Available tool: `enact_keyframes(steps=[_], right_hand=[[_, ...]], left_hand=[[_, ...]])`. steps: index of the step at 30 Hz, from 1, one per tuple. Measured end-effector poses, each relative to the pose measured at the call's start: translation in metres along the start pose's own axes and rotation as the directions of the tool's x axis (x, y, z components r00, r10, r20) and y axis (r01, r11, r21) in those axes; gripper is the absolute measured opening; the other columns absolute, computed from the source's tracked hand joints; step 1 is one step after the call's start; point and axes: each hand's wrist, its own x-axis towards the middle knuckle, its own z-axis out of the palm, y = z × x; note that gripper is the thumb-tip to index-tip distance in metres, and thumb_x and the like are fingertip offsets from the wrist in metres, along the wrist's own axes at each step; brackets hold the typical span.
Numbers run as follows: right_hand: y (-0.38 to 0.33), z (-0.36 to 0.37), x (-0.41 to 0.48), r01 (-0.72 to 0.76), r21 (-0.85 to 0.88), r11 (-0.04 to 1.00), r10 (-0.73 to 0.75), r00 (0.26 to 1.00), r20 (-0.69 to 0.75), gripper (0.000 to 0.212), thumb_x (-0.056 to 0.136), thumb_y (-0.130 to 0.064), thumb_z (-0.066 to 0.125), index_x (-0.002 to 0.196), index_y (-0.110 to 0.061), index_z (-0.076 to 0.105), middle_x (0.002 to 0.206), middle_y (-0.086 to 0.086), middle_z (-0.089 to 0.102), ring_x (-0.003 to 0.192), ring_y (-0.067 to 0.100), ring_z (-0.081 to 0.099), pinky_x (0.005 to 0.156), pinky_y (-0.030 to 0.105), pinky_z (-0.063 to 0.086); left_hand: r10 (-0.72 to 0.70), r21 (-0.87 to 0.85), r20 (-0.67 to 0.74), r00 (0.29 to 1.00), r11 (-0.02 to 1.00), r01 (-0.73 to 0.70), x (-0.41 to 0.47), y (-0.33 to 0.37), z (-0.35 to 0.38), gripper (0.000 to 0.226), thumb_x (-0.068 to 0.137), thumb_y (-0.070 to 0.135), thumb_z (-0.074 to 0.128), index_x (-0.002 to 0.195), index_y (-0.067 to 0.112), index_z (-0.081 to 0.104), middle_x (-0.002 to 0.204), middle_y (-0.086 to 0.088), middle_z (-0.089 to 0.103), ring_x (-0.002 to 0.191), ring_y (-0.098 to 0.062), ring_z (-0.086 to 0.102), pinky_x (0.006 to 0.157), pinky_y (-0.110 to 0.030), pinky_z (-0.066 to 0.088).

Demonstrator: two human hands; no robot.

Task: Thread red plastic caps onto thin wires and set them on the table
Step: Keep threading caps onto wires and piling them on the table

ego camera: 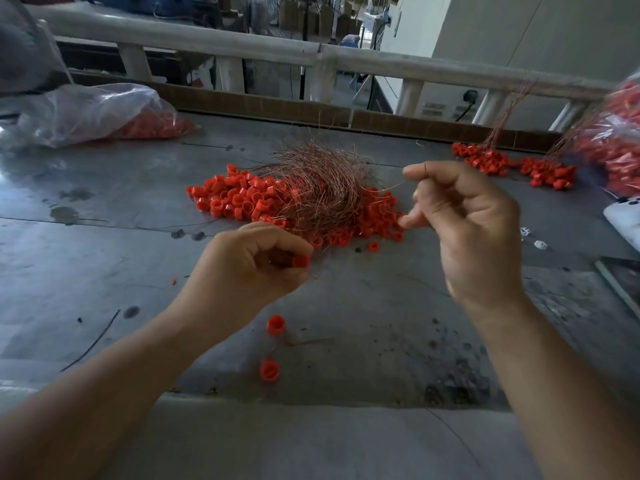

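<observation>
Red ring-shaped plastic caps lie in a loose heap [235, 199] at the middle of the grey, stained metal table [104, 202], and a tangle of thin copper-coloured wires [318, 181] rests on the heap's right half. Your left hand [256, 261] hovers just nearer to you than that heap, fingers curled, pinching one red plastic cap [300, 261] at the fingertips. Your right hand [467, 230] is raised to the right of the heap, fingers curled in, with a thin copper wire [425, 167] pinched at the forefinger; the strand is hair-fine and hard to follow. Between the heap and the table's near edge [311, 400] the surface gives you free room, broken by two stray red caps [275, 324] lying apart from each other and some dark specks. Beyond the heap a brown corrugated cardboard strip [263, 105] lines the far edge, with a pale railing [207, 39] behind it. Far right of the heap lie bunches of red caps already on wires [512, 166], their strands rising towards a clear plastic bag of red caps [620, 147], blurred at the frame's edge. Far left of the heap sits another clear plastic bag holding red caps [86, 112]. Behind the railing you can see a dim workshop floor with boxes.
</observation>
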Motion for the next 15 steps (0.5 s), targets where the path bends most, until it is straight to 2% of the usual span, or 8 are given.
enact_keyframes(steps=[2,4,7,10,15], right_hand=[[-0.004,-0.003,0.000,0.083,-0.107,0.991,-0.081,0.996,0.027,0.018,0.085,-0.012,0.057,0.091,-0.029,0.061,0.076,-0.015,0.058,0.062,-0.001,0.055,0.057,0.014,0.045],[-0.006,0.001,-0.004,0.111,-0.182,0.977,-0.093,0.990,0.105,0.017,0.082,-0.016,0.061,0.090,-0.030,0.060,0.079,-0.017,0.058,0.067,-0.003,0.055,0.060,0.012,0.043],[-0.004,0.014,-0.013,0.192,-0.290,0.938,-0.118,0.960,0.254,0.010,0.078,-0.011,0.065,0.085,-0.019,0.066,0.077,-0.010,0.060,0.074,0.000,0.056,0.067,0.006,0.040],[0.000,0.023,-0.019,0.277,-0.353,0.893,-0.146,0.923,0.356,0.004,0.077,-0.006,0.067,0.080,-0.006,0.070,0.078,-0.003,0.059,0.075,0.003,0.053,0.069,0.005,0.038],[0.001,0.023,-0.020,0.289,-0.371,0.882,-0.151,0.921,0.360,0.004,0.077,-0.006,0.068,0.080,-0.007,0.071,0.078,-0.002,0.058,0.074,0.003,0.051,0.068,0.008,0.040]], left_hand=[[-0.077,-0.162,0.028,0.997,0.984,0.080,0.000,-0.001,-0.001,0.043,0.064,-0.005,0.075,0.074,0.037,0.071,0.078,0.004,0.071,0.071,-0.006,0.066,0.066,-0.015,0.052],[-0.107,-0.271,0.050,0.993,0.955,0.117,0.000,0.000,-0.001,0.036,0.061,0.002,0.075,0.076,0.035,0.073,0.079,0.005,0.072,0.073,-0.010,0.068,0.066,-0.016,0.053],[-0.109,-0.308,0.065,0.992,0.943,0.124,0.000,0.005,0.000,0.027,0.053,0.021,0.071,0.079,0.028,0.073,0.081,0.001,0.072,0.073,-0.014,0.069,0.066,-0.019,0.054],[-0.101,-0.349,0.073,0.992,0.930,0.120,-0.001,0.006,0.001,0.022,0.052,0.017,0.071,0.073,0.024,0.073,0.080,-0.002,0.073,0.072,-0.013,0.069,0.066,-0.018,0.054],[-0.097,-0.425,0.126,0.987,0.894,0.142,-0.001,0.009,0.002,0.026,0.056,0.010,0.069,0.076,0.026,0.075,0.082,-0.003,0.073,0.074,-0.015,0.070,0.064,-0.018,0.054]])
